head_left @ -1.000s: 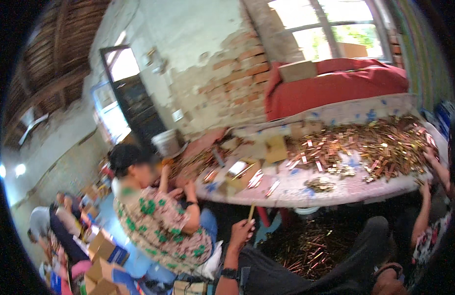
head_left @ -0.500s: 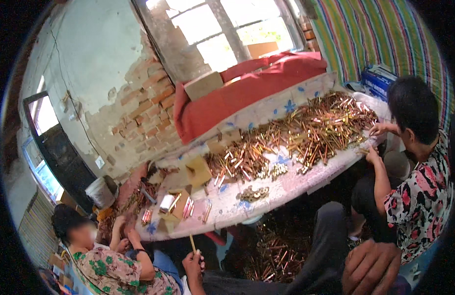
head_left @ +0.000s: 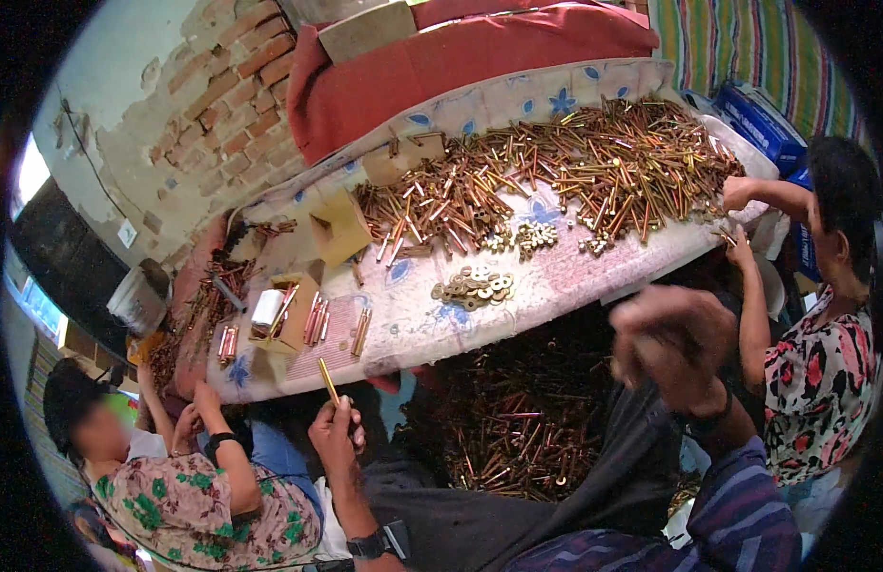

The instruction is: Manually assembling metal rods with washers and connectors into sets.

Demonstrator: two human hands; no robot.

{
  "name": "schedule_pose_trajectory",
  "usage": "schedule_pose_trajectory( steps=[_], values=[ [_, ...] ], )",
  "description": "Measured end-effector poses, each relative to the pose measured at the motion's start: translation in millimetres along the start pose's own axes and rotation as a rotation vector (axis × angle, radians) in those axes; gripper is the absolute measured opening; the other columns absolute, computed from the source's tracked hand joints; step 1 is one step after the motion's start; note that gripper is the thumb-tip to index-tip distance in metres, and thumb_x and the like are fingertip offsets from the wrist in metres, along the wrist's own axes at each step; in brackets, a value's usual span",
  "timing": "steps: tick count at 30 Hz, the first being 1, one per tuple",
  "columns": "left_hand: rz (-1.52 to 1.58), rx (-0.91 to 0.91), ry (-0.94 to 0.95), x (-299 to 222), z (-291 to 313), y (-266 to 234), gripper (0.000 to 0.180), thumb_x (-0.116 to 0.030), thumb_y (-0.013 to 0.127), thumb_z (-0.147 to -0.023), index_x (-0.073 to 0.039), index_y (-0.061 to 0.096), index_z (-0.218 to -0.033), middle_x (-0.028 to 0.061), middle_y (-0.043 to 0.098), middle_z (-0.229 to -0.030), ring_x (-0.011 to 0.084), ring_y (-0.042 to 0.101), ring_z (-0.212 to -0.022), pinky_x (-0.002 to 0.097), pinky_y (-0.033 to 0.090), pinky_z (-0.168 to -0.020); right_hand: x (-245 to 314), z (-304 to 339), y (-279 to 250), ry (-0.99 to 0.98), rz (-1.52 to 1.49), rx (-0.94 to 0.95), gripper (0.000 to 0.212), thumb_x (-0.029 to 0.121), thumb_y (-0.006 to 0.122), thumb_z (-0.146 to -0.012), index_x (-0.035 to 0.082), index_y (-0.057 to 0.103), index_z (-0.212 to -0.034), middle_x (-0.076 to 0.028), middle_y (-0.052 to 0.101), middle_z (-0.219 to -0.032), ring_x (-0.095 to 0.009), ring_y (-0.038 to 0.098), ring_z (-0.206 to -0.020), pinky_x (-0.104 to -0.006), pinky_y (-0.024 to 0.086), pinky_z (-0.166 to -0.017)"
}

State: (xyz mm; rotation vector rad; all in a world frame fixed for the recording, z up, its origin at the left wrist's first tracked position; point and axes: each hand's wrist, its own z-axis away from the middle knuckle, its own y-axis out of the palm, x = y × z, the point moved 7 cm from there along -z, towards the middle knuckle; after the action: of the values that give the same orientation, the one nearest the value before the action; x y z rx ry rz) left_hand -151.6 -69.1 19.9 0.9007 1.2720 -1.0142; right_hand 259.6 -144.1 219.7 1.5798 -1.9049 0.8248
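Note:
My left hand (head_left: 337, 434), a dark watch on its wrist, is closed around the lower end of a slim gold-coloured metal bolt (head_left: 328, 381). The bolt points up, leaning slightly left, just off the table's near edge. My right hand (head_left: 672, 334) is raised above my right knee, its fingers smeared by motion; whether it holds anything is hidden. On the table ahead lie a heap of flat ring washers (head_left: 475, 288) and a small cluster of nuts (head_left: 535, 240). Several finished-looking bolts (head_left: 362, 331) lie side by side near the table edge, beyond my left hand.
A long pile of bolts (head_left: 613, 172) covers the back of the table (head_left: 403, 348). Cardboard boxes (head_left: 299, 329) stand at the left. More metal parts (head_left: 518, 439) lie below the table. One person (head_left: 194, 467) works at the left, another (head_left: 823, 381) at the right.
The view has tilted down and the table looks nearer. My right hand has risen from the lower right edge to above my knee. My left hand still grips the bolt.

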Motion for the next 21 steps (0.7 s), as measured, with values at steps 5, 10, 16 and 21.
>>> schedule_pose_trajectory(
  steps=[5, 10, 16, 21],
  values=[
    [0.027, 0.072, 0.043, -9, -35, 34, 0.021, -0.026, 0.063, -0.096, -0.007, 0.060, -0.088, 0.0000, 0.056, -0.067, 0.0065, 0.043, -0.040, 0.0212, 0.027, -0.034, -98, -53, 15, 0.098, 0.231, 0.090, 0.014, 0.005, 0.062, -0.091, 0.001, 0.068, -0.103, -0.007, 0.068, -0.071, -0.009, 0.063, -0.055, -0.0252, 0.051, -0.051],
    [0.004, 0.157, 0.035, -12, -69, 69, 0.023, -0.028, 0.062, -0.096, -0.006, 0.060, -0.088, -0.0004, 0.056, -0.067, 0.0058, 0.044, -0.041, 0.0215, 0.027, -0.034, -201, -86, 34, 0.260, 0.397, 0.214, 0.018, 0.012, 0.061, -0.092, -0.003, 0.067, -0.099, -0.009, 0.069, -0.074, -0.012, 0.065, -0.058, -0.0289, 0.053, -0.055],
    [0.019, 0.282, -0.012, -7, -104, 113, 0.023, -0.022, 0.062, -0.096, -0.003, 0.062, -0.085, 0.0007, 0.056, -0.067, 0.0051, 0.045, -0.043, 0.0209, 0.029, -0.037, -290, -100, 55, 0.431, 0.557, 0.414, 0.024, 0.015, 0.064, -0.090, -0.003, 0.069, -0.105, -0.015, 0.072, -0.083, -0.016, 0.068, -0.063, -0.0318, 0.055, -0.059],
    [0.025, 0.362, -0.108, 13, -112, 132, 0.022, -0.024, 0.062, -0.097, -0.003, 0.063, -0.089, 0.0003, 0.057, -0.068, 0.0045, 0.044, -0.043, 0.0205, 0.030, -0.035, -326, -97, 93, 0.354, 0.711, 0.588, 0.028, 0.020, 0.067, -0.085, 0.002, 0.070, -0.107, -0.019, 0.071, -0.087, -0.027, 0.071, -0.072, -0.0383, 0.055, -0.072]
  ],
)
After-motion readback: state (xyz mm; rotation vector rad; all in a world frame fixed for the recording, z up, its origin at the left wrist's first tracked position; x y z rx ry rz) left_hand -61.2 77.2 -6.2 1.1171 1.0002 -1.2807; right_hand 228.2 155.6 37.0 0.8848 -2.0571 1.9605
